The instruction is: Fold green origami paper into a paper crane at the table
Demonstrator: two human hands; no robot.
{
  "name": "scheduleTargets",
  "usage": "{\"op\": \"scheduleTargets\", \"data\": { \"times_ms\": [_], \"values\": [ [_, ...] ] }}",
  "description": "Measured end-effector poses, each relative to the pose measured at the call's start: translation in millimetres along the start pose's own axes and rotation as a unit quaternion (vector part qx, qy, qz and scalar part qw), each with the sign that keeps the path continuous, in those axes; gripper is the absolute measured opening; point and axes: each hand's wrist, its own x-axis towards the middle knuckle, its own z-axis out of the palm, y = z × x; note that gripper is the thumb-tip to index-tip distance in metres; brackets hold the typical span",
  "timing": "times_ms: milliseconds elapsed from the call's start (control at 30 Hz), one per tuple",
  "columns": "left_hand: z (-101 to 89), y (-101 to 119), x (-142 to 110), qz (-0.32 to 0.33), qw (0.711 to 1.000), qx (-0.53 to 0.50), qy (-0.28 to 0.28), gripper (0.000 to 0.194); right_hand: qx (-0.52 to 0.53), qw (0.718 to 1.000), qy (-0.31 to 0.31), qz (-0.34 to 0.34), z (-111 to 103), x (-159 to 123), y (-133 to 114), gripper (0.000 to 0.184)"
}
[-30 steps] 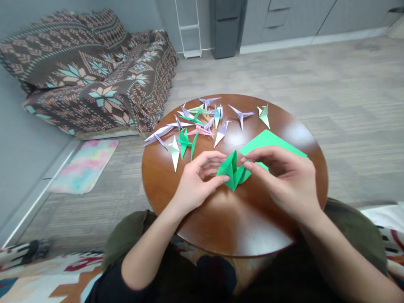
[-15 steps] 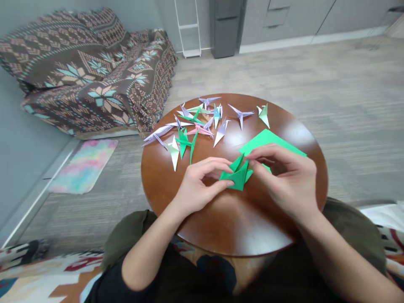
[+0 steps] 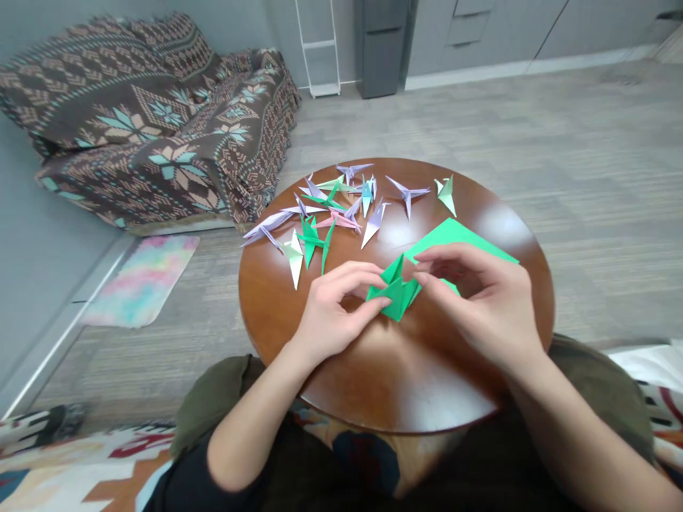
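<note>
My left hand (image 3: 341,302) pinches a partly folded green paper crane (image 3: 393,299) at its left side, with the thumb in front and the fingers behind. Pointed flaps stick up from the folded paper, just above the table. Close to its right side is my right hand (image 3: 474,299), thumb and index fingertips slightly apart with no paper visible between them. Whether a fingertip touches the back of a flap, I cannot tell. A flat green paper sheet (image 3: 453,233) lies behind my right hand, which covers part of it.
The round brown wooden table (image 3: 373,384) bears several finished paper cranes at the far left, among them a pink crane (image 3: 337,220) and a purple crane (image 3: 408,193). A pale green crane (image 3: 446,195) stands far right. Beyond are a covered sofa (image 3: 176,135) and a small mat (image 3: 144,281).
The folded green paper has tilted and shifted slightly left in my left hand. My right fingertips have come off the flap tip they pinched.
</note>
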Motion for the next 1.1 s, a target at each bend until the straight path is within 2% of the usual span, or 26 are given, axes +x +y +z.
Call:
{"op": "scheduleTargets", "data": {
  "times_ms": [167,333,467,567,667,767,833,933,1033,1100],
  "values": [
    [0.6,-2,-1,0.003,1.000,0.009,0.023,0.012,0.011,0.999,0.035,0.001,3,-5,2,0.019],
    [0.2,-8,-3,-0.009,0.994,-0.017,0.109,0.021,-0.038,0.997,0.064,0.007,-4,0,3,0.022],
    [0.2,-12,-3,-0.010,0.989,-0.019,0.145,0.022,-0.025,0.998,0.018,0.054,-5,3,7,0.019],
    [0.6,-11,-3,-0.014,0.991,-0.002,0.131,0.021,-0.001,0.998,0.003,0.070,0,3,10,0.017],
    [-0.4,-7,-2,0.008,0.994,0.034,0.104,0.024,0.001,0.998,0.040,0.051,5,2,12,0.017],
    [-2.1,-5,-3,0.051,0.998,0.034,0.027,0.031,-0.040,0.998,0.046,0.006,7,2,11,0.012],
    [-2.2,-5,-5,0.060,0.998,-0.015,-0.020,0.033,-0.058,0.998,0.024,-0.018,7,1,9,0.013],
    [-0.1,-5,-8,0.000,0.994,-0.105,-0.025,0.037,-0.050,0.998,-0.018,-0.028,9,-1,6,0.013],
    [2.1,-4,-7,-0.086,0.985,-0.148,-0.019,0.062,-0.036,0.998,-0.045,-0.021,12,-4,5,0.014],
    [2.5,-2,-5,-0.112,0.982,-0.148,-0.035,0.059,-0.033,0.998,-0.051,-0.015,14,-4,5,0.014]
  ]
}}
